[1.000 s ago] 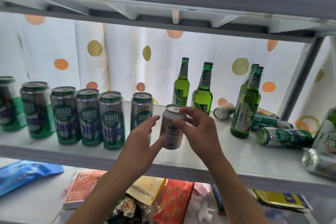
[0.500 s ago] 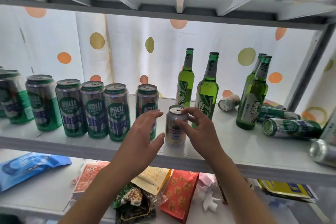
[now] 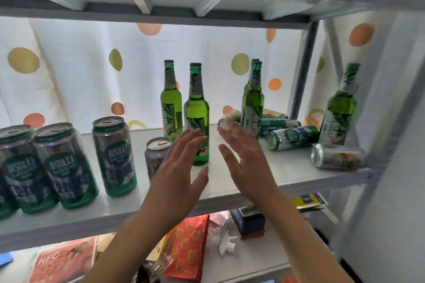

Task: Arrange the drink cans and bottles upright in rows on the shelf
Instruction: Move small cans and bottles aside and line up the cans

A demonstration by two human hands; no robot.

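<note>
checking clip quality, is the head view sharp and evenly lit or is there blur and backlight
Head view: the curtain behind is strongly backlit and washes out; motion blur smears the tall cans, the right hand and the shelf post; wide-angle bending tilts the right-edge bottle.

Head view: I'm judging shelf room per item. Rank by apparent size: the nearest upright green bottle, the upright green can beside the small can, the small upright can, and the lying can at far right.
1. Nearest green bottle
2. Tall green can
3. Small upright can and lying silver can: look alike; a hand partly hides the small one.
</note>
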